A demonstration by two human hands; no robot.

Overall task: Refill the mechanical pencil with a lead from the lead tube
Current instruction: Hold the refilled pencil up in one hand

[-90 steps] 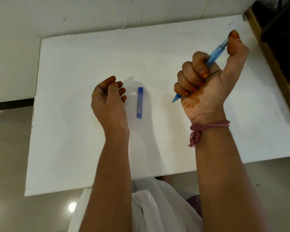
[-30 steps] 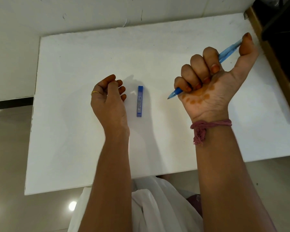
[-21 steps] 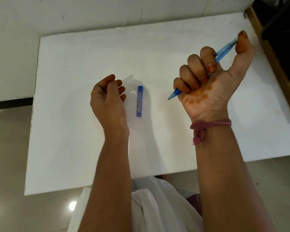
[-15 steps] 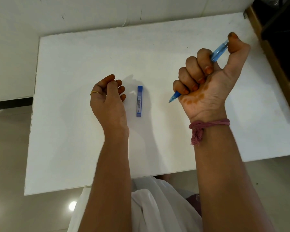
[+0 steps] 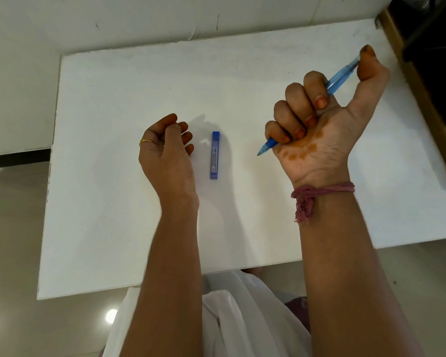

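One lead tube (image 5: 215, 155), blue, flat on the white table (image 5: 113, 202), lying lengthwise between the two hands, touching neither. It has a pale label strip with print too small to read; no brand legible. One mechanical pencil (image 5: 337, 79), translucent blue, no readable marking. Right hand (image 5: 317, 130) is raised, palm toward camera, fist wrapped around the pencil; tip pokes out below the little finger, pointing down-left, and the thumb sits on the top end. Left hand (image 5: 165, 153) rests on the table just left of the tube, fingers curled loosely in, holding nothing visible. One gold ring (image 5: 145, 142) on the left hand, one reddish thread bracelet (image 5: 319, 191) on the right wrist.
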